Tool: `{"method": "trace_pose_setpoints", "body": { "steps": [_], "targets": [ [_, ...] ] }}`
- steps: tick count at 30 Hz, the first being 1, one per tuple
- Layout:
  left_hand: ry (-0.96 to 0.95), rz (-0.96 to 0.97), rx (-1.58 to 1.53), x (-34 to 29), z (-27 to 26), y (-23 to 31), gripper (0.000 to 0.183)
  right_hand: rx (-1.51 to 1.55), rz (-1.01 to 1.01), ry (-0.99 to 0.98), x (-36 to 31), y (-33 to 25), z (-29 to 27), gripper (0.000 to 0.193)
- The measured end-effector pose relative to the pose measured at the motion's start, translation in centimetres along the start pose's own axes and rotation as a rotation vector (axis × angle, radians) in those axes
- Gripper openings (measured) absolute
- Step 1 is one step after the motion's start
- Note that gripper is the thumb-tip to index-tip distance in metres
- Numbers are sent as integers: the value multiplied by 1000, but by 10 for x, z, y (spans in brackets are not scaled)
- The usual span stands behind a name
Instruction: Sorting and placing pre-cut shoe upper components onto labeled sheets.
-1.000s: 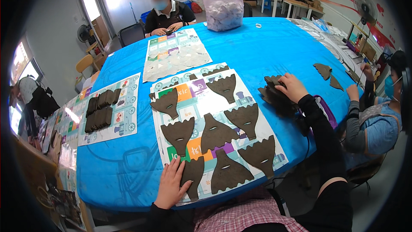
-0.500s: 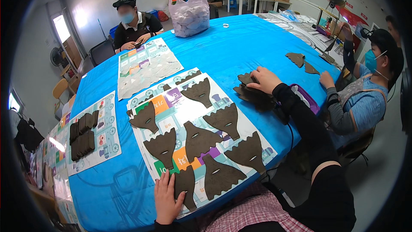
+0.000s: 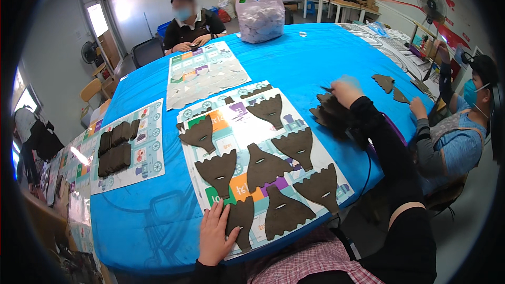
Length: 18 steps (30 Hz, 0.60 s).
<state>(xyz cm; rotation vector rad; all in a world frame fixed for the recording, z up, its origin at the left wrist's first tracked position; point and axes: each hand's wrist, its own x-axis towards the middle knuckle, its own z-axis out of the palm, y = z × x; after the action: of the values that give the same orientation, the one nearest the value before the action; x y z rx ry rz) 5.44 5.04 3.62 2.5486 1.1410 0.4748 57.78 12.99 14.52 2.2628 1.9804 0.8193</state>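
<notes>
My left hand [image 3: 214, 234] lies with fingers spread on the near left edge of a printed sheet [image 3: 185, 142], its thumb touching a dark brown fan-shaped piece [image 3: 242, 223]. Several such flat pieces, each with a scalloped edge and a small slit, are laid out across the sheet, among them one in the middle [image 3: 263, 171]. To the right, my right hand [image 3: 348, 93] is at the top of a loose pile of similar dark pieces [image 3: 329, 113]. Motion smears its fingers, so whether they grip a piece is unclear.
Left stands a sheet with stacked dark strips [image 3: 114, 160]. Farther back, pale pieces [image 3: 205, 81] cover another sheet, beside a stuffed plastic bag [image 3: 261, 18]. Two dark pieces [image 3: 383, 82] lie far right. Co-workers sit at the back [image 3: 192, 26] and right [image 3: 457, 121]. A cable [image 3: 364, 179] hangs nearby.
My right hand has lifted slightly at the pile, and its fingers have drawn in and blurred. The left hand stays by the same piece. The whole view has shifted.
</notes>
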Motion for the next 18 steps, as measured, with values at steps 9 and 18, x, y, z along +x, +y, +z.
{"method": "trace_pose_setpoints", "body": {
  "steps": [9,18],
  "targets": [
    [9,-8,-54,-2,-3,0,63,1165,-278,673,70,-111,-41,38],
    [11,2,-37,2,-2,3,61,713,-475,-35,49,-178,62,53]
  ]
}}
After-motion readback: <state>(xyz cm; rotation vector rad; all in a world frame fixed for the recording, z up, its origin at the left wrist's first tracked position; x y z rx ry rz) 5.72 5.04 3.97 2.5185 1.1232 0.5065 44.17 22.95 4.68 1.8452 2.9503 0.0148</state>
